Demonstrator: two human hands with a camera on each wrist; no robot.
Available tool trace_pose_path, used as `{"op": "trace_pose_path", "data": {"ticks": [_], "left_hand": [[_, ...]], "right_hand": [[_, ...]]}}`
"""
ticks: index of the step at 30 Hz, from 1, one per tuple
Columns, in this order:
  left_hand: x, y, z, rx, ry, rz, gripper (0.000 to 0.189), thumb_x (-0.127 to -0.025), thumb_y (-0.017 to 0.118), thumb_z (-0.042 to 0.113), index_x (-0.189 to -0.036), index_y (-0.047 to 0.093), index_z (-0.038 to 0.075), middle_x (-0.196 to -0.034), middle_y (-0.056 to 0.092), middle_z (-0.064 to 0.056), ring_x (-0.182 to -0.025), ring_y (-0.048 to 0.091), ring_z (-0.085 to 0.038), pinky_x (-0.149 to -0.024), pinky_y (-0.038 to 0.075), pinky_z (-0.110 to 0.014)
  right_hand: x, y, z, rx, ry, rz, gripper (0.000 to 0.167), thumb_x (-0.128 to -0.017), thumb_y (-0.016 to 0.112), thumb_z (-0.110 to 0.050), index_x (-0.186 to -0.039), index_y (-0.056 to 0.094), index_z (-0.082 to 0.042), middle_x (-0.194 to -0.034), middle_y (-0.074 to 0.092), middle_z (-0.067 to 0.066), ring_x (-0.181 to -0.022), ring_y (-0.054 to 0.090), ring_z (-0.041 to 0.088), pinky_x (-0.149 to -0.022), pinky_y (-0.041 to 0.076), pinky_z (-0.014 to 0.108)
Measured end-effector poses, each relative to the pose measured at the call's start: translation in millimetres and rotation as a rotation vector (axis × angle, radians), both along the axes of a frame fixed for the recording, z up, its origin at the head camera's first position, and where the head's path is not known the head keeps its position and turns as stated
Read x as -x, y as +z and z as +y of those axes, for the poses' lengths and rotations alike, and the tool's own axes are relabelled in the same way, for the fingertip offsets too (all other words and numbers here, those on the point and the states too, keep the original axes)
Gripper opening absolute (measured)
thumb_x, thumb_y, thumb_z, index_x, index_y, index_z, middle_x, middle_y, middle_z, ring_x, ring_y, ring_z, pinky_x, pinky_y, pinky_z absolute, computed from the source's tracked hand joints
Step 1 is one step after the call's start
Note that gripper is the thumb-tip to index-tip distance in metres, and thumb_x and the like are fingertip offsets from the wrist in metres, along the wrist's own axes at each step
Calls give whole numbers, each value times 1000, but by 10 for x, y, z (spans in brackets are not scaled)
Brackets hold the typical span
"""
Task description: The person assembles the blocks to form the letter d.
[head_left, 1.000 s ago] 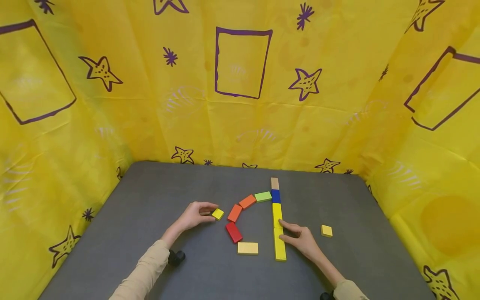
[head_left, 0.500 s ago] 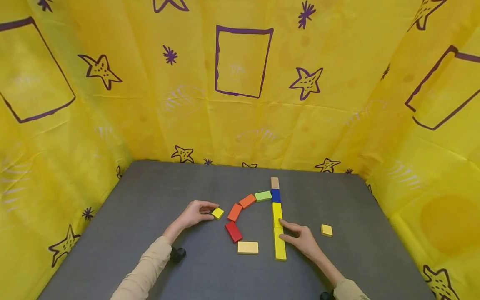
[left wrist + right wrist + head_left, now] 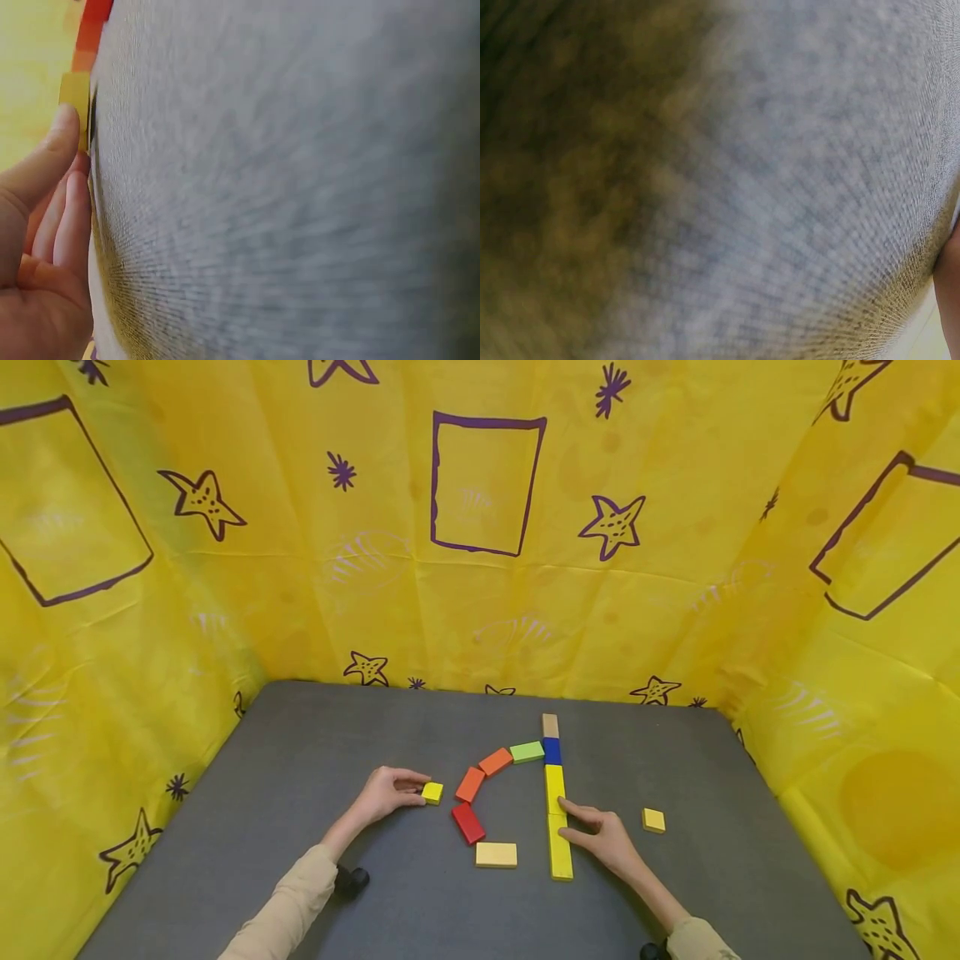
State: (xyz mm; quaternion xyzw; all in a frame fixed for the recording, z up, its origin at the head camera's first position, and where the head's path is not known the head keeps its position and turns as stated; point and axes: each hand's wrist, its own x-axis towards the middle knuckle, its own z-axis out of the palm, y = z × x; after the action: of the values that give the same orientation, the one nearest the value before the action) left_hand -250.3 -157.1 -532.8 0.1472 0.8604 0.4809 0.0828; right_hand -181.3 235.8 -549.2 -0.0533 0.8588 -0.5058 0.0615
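Observation:
My left hand [image 3: 388,793] pinches a small square yellow block [image 3: 432,792] between thumb and fingers, low over the mat, left of the curved row. In the left wrist view the thumb lies against that block. My right hand [image 3: 603,843] touches the right side of two long yellow blocks [image 3: 558,847] with thumb and fingertips, near their joint. These line up with a blue block [image 3: 552,752] and a tan block [image 3: 551,725]. From the blue one, a green block [image 3: 527,752], two orange blocks [image 3: 470,785] and a red block [image 3: 468,822] curve leftward.
A pale yellow rectangular block [image 3: 497,855] lies below the red one. Another square pale yellow block [image 3: 653,820] sits right of my right hand. Yellow patterned cloth [image 3: 487,610] walls in the dark grey mat [image 3: 420,902] at the back and sides.
My left hand has shifted slightly left and down, and the small yellow block has turned with it. The right hand and the laid-out blocks stay where they were.

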Motion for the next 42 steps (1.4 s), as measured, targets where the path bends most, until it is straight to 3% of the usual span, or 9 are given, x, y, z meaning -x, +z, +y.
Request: {"op": "trace_pose_path", "data": {"ticks": [7,10,16,21,26,31,36,42], "left_hand": [[-209,77,101,-70,149,-20,35,-72,80,10,-105,72,5,-108,70,-14,-98,69,-23,-79,55,-27],[-328,162,221,-121,172,-23,35,-71,81,11,-105,72,6,-107,71,-13,-97,70,-23,-79,55,-27],[-584,329,580,-232,79,-38,35,-73,80,11,-105,71,2,-106,70,-17,-96,70,-24,-79,55,-26],[-790,402,937,-259,-27,-24,32,-72,79,5,-102,71,-2,-102,70,-19,-93,70,-25,-78,55,-26],[-940,386,1268,-183,-73,38,28,-72,80,6,-98,72,0,-96,72,-12,-88,71,-18,-77,55,-21],[-1040,308,1522,20,-97,182,26,-72,81,10,-96,74,6,-91,74,-2,-79,67,-7,-71,53,-17],[-1075,261,1658,194,-121,328,26,-70,82,11,-95,75,10,-90,73,4,-79,64,-2,-70,51,-17],[-1074,239,1707,285,-127,432,25,-68,83,9,-93,76,10,-89,73,4,-82,66,-5,-73,51,-20]], "right_hand": [[5,-4,5,0,10,2,54,-80,74,-30,-131,58,-20,-133,58,-1,-128,51,26,-105,39,47],[6,0,9,4,9,4,55,-80,74,-30,-131,58,-20,-133,58,0,-127,51,26,-105,39,47],[-2,23,7,4,-1,-6,55,-79,75,-30,-131,58,-20,-133,58,0,-127,51,27,-105,37,49],[-7,35,1,15,-3,-13,54,-79,75,-28,-130,58,-20,-133,59,0,-128,51,26,-106,37,50],[-4,30,-4,16,-2,-5,54,-79,75,-28,-130,59,-20,-133,59,0,-128,51,26,-106,37,49],[1,16,1,5,5,6,55,-80,74,-30,-131,58,-19,-133,58,0,-128,50,27,-105,38,50],[4,15,9,11,5,12,55,-79,75,-30,-131,58,-19,-133,58,0,-128,50,27,-105,38,50],[3,8,29,6,21,33,55,-80,74,-31,-132,57,-19,-134,58,1,-128,50,27,-104,39,49]]}}
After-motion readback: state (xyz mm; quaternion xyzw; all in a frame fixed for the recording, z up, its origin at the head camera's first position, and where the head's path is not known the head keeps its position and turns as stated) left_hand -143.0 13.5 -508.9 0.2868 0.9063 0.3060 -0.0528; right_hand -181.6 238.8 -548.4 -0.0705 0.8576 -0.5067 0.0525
